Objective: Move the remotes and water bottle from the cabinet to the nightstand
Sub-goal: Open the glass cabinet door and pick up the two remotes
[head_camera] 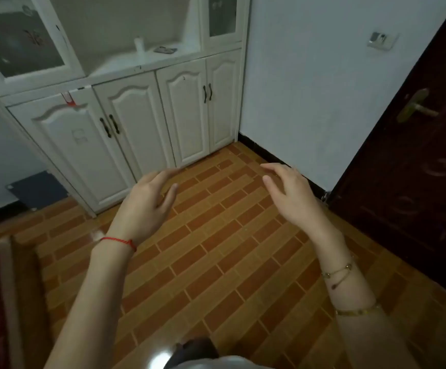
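Empty hands (147, 201) (291, 193) hover well short of the water bottle (139, 45) and remote (165, 50).

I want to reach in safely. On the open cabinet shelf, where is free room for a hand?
The cabinet shelf is bare along its front and left. The water bottle and a dark remote crowd the right rear. Both hands, left hand and right hand, are empty.
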Action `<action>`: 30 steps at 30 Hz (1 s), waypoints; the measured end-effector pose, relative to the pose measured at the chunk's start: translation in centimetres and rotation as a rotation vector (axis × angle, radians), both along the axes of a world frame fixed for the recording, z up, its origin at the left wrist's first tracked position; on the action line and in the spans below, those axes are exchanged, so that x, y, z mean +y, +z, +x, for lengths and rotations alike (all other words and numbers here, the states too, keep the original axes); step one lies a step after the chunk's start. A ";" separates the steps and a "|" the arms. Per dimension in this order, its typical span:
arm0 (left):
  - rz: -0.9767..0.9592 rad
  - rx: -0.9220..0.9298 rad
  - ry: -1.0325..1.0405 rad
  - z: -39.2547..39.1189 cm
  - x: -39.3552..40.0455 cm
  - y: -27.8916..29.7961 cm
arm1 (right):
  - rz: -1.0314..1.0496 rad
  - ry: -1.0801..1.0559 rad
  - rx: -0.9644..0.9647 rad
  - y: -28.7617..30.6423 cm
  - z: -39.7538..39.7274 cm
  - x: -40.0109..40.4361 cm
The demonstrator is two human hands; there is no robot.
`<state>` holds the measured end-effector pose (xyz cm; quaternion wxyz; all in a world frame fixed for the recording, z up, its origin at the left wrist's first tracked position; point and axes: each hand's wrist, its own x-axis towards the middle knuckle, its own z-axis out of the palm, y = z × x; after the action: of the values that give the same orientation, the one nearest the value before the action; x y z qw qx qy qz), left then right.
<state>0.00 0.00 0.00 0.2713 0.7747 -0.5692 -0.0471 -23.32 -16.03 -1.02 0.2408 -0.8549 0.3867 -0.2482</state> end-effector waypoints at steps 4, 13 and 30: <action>0.010 0.024 0.013 0.4 -1.2 -1.0 | 0.042 -0.011 0.025 -0.9 0.0 -1.0; 0.032 0.069 0.023 2.7 -5.5 -4.0 | 0.116 -0.030 0.018 -4.4 2.4 -5.3; 0.096 0.031 0.018 16.2 -25.9 -4.0 | 0.140 -0.067 0.065 -3.7 16.4 -25.5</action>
<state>16.17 -25.91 -3.98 0.2431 0.7910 -0.5551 -0.0840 -6.89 -41.55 -4.77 0.2790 -0.8301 0.4390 -0.2007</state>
